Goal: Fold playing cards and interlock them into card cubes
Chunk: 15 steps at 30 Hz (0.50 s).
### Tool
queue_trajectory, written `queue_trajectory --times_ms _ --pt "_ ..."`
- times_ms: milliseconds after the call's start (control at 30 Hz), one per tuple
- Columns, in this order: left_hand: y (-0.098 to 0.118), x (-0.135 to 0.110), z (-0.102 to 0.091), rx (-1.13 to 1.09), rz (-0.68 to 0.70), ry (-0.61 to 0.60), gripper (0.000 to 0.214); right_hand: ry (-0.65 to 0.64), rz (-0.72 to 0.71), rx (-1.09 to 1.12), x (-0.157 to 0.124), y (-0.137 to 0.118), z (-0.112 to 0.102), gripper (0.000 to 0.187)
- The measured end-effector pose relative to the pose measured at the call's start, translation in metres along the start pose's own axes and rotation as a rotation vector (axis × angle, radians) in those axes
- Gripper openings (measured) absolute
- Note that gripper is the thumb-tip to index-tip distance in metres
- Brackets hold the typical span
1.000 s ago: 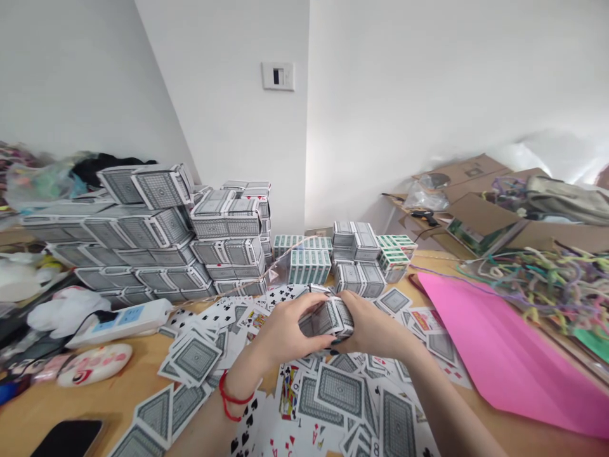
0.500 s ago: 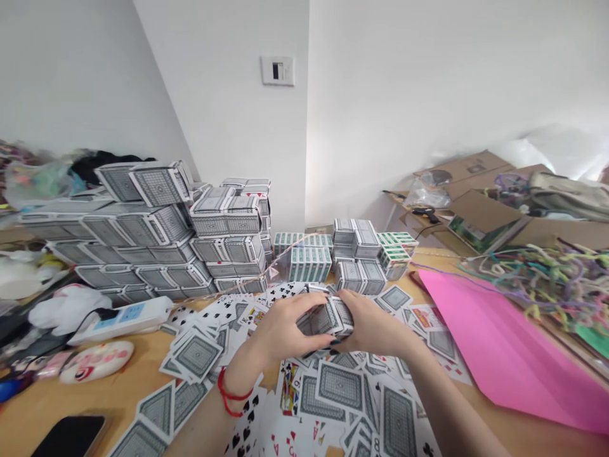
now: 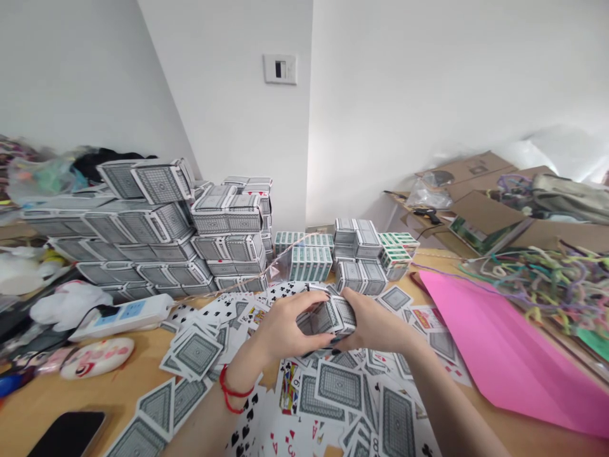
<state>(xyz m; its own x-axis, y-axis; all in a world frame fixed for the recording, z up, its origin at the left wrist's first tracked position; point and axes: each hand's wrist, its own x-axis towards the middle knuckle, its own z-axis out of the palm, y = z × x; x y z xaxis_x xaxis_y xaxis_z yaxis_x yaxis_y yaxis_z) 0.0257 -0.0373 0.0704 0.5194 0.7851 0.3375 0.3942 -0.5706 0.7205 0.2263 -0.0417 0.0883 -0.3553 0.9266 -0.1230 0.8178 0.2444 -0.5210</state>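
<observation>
While loose cards (image 3: 339, 386) litter the table (image 3: 121, 397), the left hand (image 3: 285, 325) and right hand (image 3: 373, 321) together grip a card block (image 3: 329, 315).

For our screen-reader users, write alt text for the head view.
A person's left hand and right hand hold a playing-card block above loose playing cards on a wooden table. Behind stand stacked playing-card blocks; pink paper lies at right.

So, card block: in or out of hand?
In: left hand and right hand clasp the card block on both sides. Support underneath: cannot tell.
</observation>
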Motion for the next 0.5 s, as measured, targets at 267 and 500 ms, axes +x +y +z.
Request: queue_trajectory --times_ms 267,500 --pt "0.019 0.005 -0.008 -0.043 -0.066 -0.016 0.041 0.007 0.023 -0.025 -0.003 -0.006 -0.001 0.05" --pt "0.02 0.007 -0.015 -0.056 -0.06 -0.065 0.041 0.004 0.005 -0.003 -0.002 -0.007 0.0 0.053"
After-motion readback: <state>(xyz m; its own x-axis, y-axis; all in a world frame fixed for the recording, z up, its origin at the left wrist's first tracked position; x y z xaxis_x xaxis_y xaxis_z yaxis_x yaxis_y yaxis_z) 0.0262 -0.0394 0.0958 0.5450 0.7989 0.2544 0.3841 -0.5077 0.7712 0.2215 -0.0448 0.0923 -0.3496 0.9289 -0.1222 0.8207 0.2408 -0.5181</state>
